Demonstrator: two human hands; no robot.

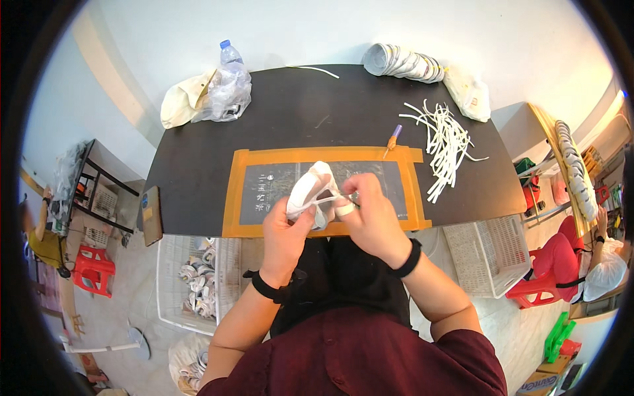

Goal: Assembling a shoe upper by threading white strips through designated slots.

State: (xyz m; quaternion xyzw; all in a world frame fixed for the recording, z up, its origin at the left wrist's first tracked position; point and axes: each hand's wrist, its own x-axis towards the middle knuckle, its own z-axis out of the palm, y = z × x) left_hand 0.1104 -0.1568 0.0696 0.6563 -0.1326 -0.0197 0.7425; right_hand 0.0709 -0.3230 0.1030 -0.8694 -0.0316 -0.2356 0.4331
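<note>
Above the near edge of the dark table, my left hand (285,228) grips a white curved, band-like piece (310,185) by its lower left side. My right hand (368,214) is closed at the right side of the same piece, fingers pinching a thin white strip (325,198) that runs across its opening. A pale wrap circles one right finger. The fingertips partly hide what is pinched. Beneath both hands lies a clear sheet (264,178) framed with orange tape (290,156). A small tool with a purple handle (394,136) rests at the frame's far right.
Loose white strips (446,148) lie at the right. A stack of white rounded pieces (404,63) and plastic bags (228,92) stand along the back. A phone (152,214) lies at the left edge. Crates (173,310) flank my legs; other people (564,257) sit at both sides.
</note>
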